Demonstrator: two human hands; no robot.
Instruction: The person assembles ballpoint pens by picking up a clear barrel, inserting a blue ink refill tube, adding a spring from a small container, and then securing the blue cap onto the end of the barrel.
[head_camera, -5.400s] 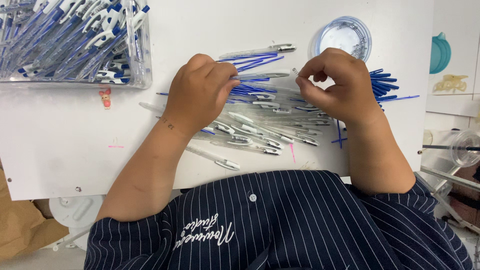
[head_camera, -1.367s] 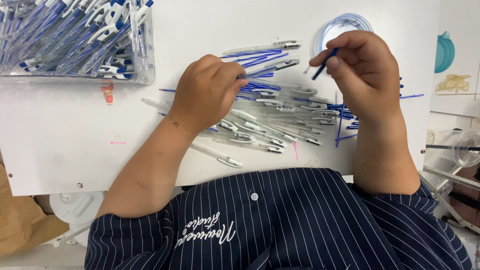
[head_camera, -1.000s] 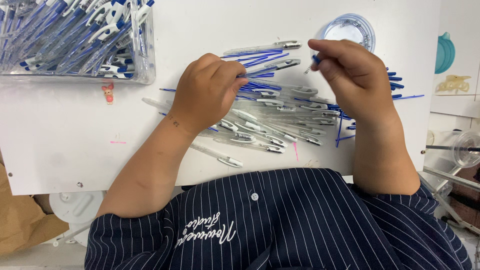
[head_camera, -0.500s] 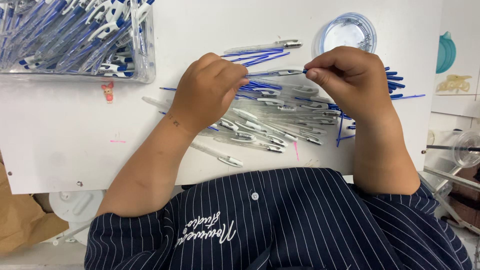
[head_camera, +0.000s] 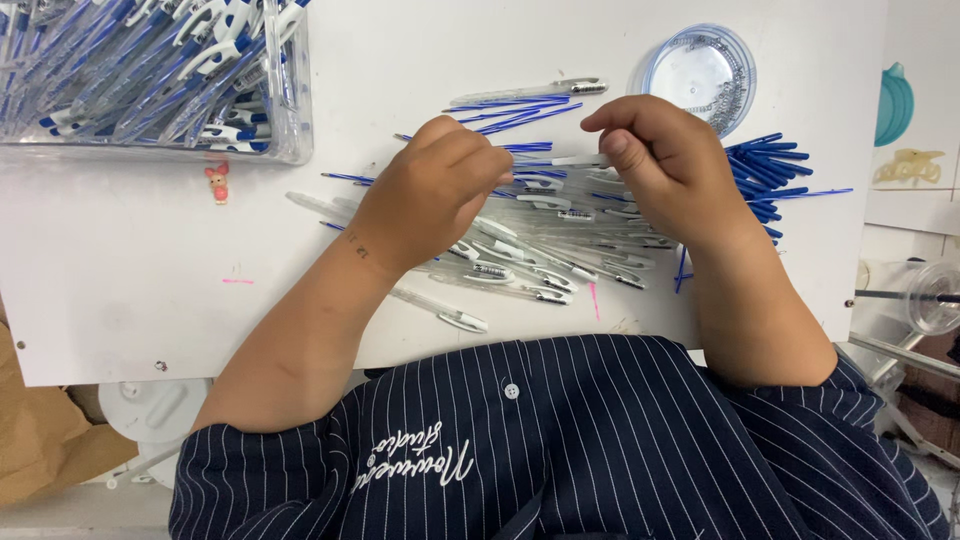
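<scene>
While both hands meet over the pile of clear barrels (head_camera: 545, 245) on the desk (head_camera: 120, 300), the left hand (head_camera: 430, 195) is closed around one barrel (head_camera: 560, 161) that sticks out toward the right hand (head_camera: 665, 160). That hand's fingers are pinched together at the barrel's far end; whether a blue refill (head_camera: 510, 112) sits between them I cannot tell. The held barrel hovers just above the pile, between the two hands.

A slip seems likely to me if the pinch loosens: a thin refill could drop into the loose barrels and be hard to find. An elbow sweep might also push barrels off the near edge, where one (head_camera: 440, 308) lies close.

Top left, a clear bin (head_camera: 290, 140) holds many finished blue-and-white pens. Top right, a round clear tub (head_camera: 700, 70) holds what look like small metal springs.
</scene>
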